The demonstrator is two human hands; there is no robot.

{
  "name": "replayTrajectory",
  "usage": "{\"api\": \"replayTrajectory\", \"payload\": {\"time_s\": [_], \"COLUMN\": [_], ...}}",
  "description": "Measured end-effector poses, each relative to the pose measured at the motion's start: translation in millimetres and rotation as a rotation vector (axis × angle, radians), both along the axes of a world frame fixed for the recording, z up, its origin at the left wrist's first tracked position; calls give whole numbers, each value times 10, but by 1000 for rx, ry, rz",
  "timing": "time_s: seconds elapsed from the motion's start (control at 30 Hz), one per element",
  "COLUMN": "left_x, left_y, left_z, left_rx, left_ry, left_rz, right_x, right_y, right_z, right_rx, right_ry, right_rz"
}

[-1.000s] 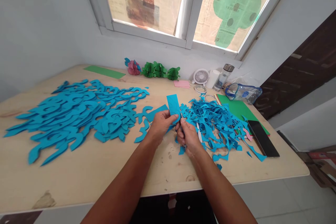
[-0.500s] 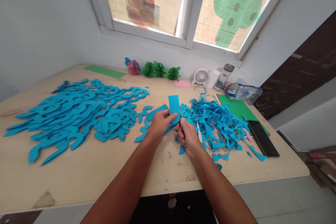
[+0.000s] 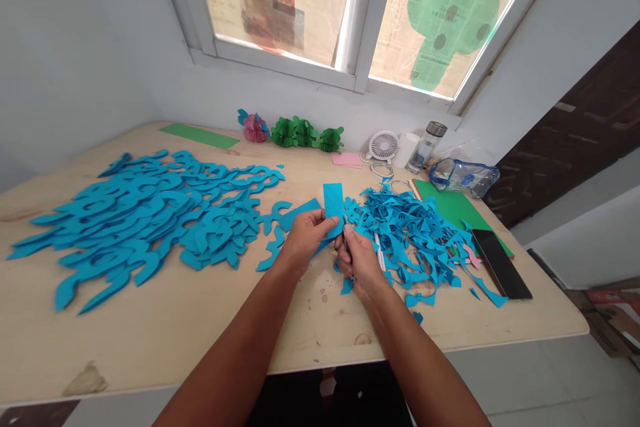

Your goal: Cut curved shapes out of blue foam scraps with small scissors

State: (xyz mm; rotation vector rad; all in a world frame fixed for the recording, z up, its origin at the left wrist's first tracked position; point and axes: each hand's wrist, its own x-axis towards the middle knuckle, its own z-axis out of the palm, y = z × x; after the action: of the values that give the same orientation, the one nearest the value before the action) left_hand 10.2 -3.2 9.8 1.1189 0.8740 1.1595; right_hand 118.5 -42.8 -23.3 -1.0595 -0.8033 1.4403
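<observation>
A folded strip of blue paper (image 3: 333,200) stands up from my left hand (image 3: 306,235), pinched between thumb and fingers. Close beside it, my right hand (image 3: 359,255) is closed around a pair of scissors (image 3: 346,237). Most of the scissors is hidden by the fingers; their dark blades meet the strip's right edge. Behind my left hand lies another piece of blue paper (image 3: 299,213). Curved blue cut-outs (image 3: 274,248) lie just left of that hand. Right of my right hand spreads a heap of blue paper scraps (image 3: 400,227).
Wavy blue cut-outs (image 3: 125,207) cover the table's left. A phone (image 3: 501,264) and green paper (image 3: 450,210) lie at the right. Along the back stand green paper ornaments (image 3: 295,132), a small fan (image 3: 383,145), a bottle (image 3: 427,147) and a clear pouch (image 3: 465,177).
The blue strip has turned slightly more upright and shifted a little to the right at its top. Both hands stay in nearly the same place.
</observation>
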Motion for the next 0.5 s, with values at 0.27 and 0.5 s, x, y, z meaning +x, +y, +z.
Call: {"api": "replayTrajectory", "payload": {"time_s": [0.27,0.5], "left_x": [-10,-17], "left_y": [-6,7], "left_z": [15,11], "left_rx": [-5,-8], "left_ry": [21,44], "left_rz": [-29,100], "right_x": [1,9], "right_y": [-2,3], "right_z": [4,-1], "right_rx": [9,-1], "right_ry": [-3,-1], "right_rz": [1,27]}}
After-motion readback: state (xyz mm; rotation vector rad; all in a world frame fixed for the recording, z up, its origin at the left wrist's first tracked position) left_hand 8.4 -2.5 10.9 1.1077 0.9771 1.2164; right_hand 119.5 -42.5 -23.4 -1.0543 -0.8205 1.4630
